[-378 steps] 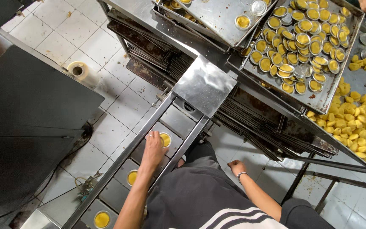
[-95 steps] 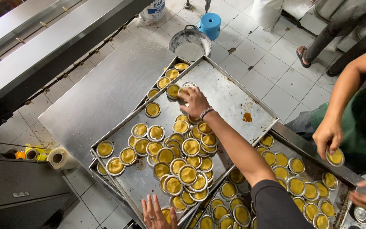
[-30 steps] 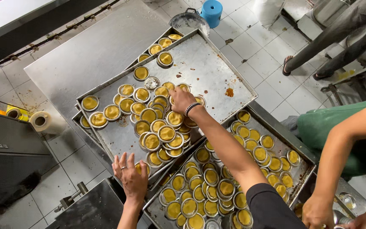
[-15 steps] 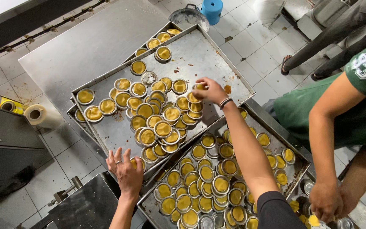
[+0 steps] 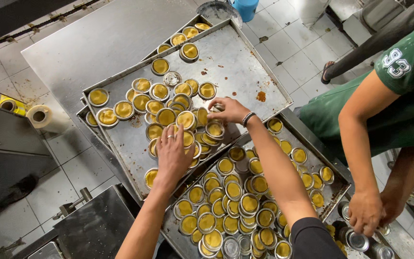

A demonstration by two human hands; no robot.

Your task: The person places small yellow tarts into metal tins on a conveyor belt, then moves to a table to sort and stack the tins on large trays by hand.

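Yellow tarts (image 5: pixel 166 116) were being gathered on the tray (image 5: pixel 245 67); left hand (image 5: pixel 172 154) lay open; right hand (image 5: pixel 227 110) pinched one tin (image 5: pixel 215 108); lifting seemed next.

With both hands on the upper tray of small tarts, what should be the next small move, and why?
Probably lift out the tart tin under the right hand, whose fingers are closing over it. The left hand lies flat on the clustered tarts, and the upper tray has bare space on its right.
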